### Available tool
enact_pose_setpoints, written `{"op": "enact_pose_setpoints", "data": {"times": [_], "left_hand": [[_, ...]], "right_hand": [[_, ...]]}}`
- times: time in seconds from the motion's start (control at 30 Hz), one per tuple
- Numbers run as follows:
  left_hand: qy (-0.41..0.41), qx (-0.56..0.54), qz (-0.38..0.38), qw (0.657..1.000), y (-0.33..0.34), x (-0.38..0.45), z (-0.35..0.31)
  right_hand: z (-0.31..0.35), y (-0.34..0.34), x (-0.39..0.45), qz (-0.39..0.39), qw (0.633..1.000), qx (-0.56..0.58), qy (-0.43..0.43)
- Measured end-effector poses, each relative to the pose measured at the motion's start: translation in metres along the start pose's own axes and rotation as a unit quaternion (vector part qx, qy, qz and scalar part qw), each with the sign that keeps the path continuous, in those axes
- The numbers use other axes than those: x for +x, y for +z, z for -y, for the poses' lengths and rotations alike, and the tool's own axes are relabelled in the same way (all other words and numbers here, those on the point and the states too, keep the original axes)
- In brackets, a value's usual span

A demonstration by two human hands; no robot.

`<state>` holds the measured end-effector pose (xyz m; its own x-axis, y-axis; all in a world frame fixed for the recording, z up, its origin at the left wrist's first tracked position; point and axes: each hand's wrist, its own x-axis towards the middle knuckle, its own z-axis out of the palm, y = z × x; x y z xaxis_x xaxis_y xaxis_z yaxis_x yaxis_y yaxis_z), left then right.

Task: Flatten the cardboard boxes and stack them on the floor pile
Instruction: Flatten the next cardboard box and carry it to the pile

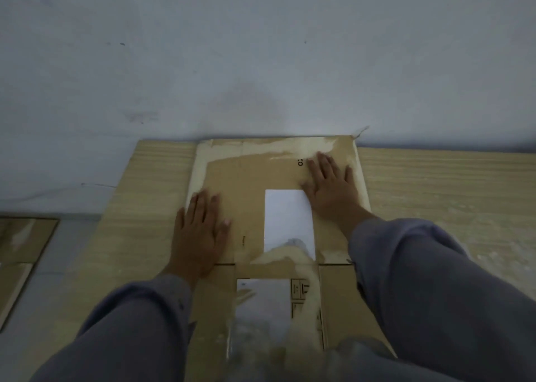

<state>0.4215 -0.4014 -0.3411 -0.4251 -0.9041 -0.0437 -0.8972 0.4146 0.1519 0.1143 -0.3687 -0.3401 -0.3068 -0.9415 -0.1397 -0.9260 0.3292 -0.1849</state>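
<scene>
With the left hand (198, 231) and right hand (330, 187) both spread flat on the cardboard box (255, 184) lying by the far wall (261, 48), easing off could let its taped creases spring up.

A pale wood-grain board (435, 184) lies on the grey floor (66, 236), against the wall; a flattened cardboard box (249, 184) rests flat upon it.
</scene>
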Motion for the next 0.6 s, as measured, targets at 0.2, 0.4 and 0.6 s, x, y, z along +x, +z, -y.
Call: {"op": "enact_pose_setpoints", "data": {"times": [0.2,0.4,0.6], "left_hand": [[-0.051,0.006,0.067,0.996,-0.003,-0.054,0.0],[-0.212,-0.033,0.063,0.975,0.0,-0.105,-0.029],[-0.188,-0.031,-0.015,0.982,0.012,-0.122,-0.031]], "right_hand": [[0.001,0.005,-0.099,0.023,0.997,0.006,0.072],[0.004,0.022,-0.201,-0.036,0.987,0.04,0.148],[0.004,0.031,-0.223,-0.067,0.978,0.032,0.193]]}}
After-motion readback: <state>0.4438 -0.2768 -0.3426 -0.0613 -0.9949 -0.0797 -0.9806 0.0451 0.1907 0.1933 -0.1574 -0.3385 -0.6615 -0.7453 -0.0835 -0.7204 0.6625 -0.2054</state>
